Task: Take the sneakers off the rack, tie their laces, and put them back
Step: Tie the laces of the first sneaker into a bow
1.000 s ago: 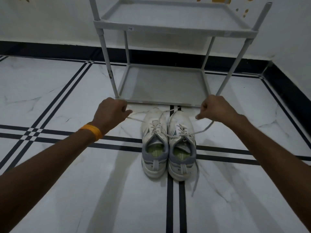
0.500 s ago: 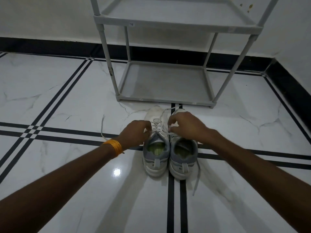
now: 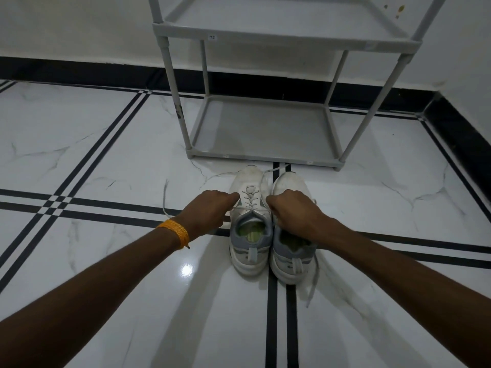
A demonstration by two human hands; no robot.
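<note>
Two white sneakers with grey heels stand side by side on the floor, toes toward the rack: the left sneaker [image 3: 249, 235] and the right sneaker [image 3: 291, 258]. My left hand [image 3: 210, 212] and my right hand [image 3: 292, 213] are closed on the two ends of the left sneaker's lace [image 3: 248, 201], drawn tight across its tongue. My right hand covers the front of the right sneaker. One lace end [image 3: 269, 172] loops over the toes, and another end [image 3: 165, 197] trails left on the floor. The right sneaker's loose lace [image 3: 312, 288] lies beside its heel.
The grey two-shelf rack [image 3: 261, 158] stands just beyond the sneakers against the white wall, both shelves bare. White marble floor [image 3: 106, 155] with black stripes runs all around. A black skirting board lines the walls, and the room corner is at the right.
One second ago my hands were spread wide, pulling the lace out sideways. They have come together at the left sneaker's tongue, and the lace now sits tight across it.
</note>
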